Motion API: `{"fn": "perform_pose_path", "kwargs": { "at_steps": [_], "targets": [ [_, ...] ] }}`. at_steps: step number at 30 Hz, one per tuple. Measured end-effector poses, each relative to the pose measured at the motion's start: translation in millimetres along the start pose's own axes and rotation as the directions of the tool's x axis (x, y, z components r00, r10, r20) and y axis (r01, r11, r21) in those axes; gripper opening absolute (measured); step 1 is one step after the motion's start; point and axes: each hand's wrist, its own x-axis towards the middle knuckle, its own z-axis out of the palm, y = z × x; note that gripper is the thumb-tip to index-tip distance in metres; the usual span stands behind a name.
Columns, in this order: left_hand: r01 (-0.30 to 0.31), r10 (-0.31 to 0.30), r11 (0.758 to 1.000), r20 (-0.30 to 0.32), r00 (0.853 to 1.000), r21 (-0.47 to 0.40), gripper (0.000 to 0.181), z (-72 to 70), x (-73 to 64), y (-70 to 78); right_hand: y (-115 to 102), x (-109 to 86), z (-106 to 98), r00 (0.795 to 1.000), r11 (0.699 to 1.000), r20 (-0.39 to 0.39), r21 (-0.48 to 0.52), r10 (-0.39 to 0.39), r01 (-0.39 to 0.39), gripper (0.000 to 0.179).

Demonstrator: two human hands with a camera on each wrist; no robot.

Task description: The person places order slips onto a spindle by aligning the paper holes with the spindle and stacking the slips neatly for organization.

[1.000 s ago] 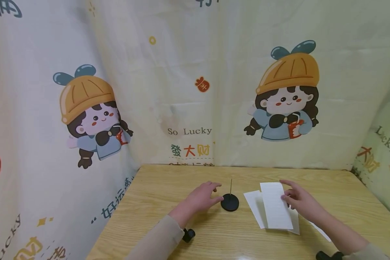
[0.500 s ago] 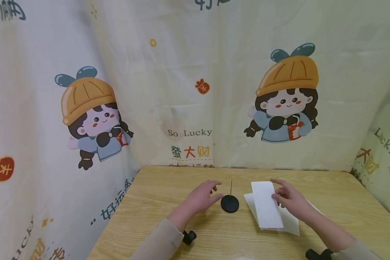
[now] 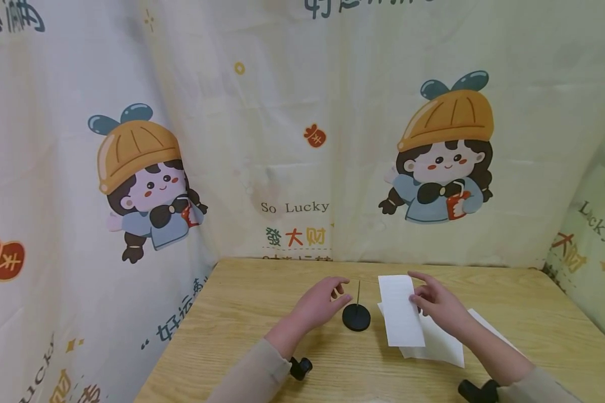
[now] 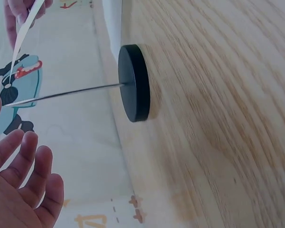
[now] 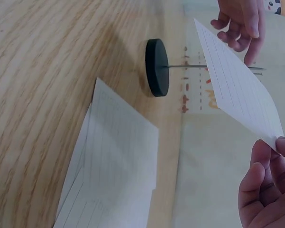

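A receipt spike with a round black base (image 3: 356,318) and a thin upright metal rod (image 4: 71,92) stands mid-table. My right hand (image 3: 438,302) pinches the right edge of a lined white paper slip (image 3: 402,313), held up just right of the spike. That slip shows ruled lines in the right wrist view, where the right hand's fingers (image 5: 265,175) grip its lower corner. My left hand (image 3: 320,302) hovers at the spike's left, fingers loosely bent, holding nothing; the rod's tip appears close to its thumb in the left wrist view. More paper slips (image 5: 118,142) lie beneath the raised one.
Another white slip (image 3: 491,327) lies partly behind the right forearm. The wooden table (image 3: 262,274) meets a printed curtain (image 3: 262,140) at its back edge. Black wrist camera mounts (image 3: 301,368) sit under both wrists.
My right hand has carried the paper slip leftward toward the spike, exposing more of the slips below. The left hand has shifted slightly right, nearer the rod.
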Motion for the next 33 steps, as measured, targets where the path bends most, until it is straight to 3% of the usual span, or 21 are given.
{"fn": "perform_pose_path", "kwargs": {
  "at_steps": [9, 18, 25, 33],
  "targets": [
    [0.048, -0.053, 0.992, -0.038, 0.998, -0.115, 0.047, 2.9, 4.3, 6.1, -12.5, 4.2, 9.4, 1.0, 0.998, 0.001, 0.064, 0.003, -0.003, 0.057],
    [0.046, -0.055, 0.976, -0.04, 0.998, -0.213, 0.039, 0.5, 9.1, 13.8, -20.5, 8.5, 21.5, 1.0, 0.993, 0.004, 0.12, 0.003, -0.003, 0.059],
    [0.062, -0.083, 0.949, -0.057, 0.995, -0.308, 0.037, 7.4, 16.2, 19.0, -23.8, 13.5, 32.1, 1.0, 0.99, -0.002, 0.143, -0.009, 0.009, 0.058],
    [0.148, -0.199, 0.902, -0.087, 0.976, -0.405, 0.032, 10.3, 21.7, 29.0, -25.1, 17.0, 40.6, 1.0, 0.991, 0.004, 0.133, 0.015, -0.016, 0.056]
  ]
}}
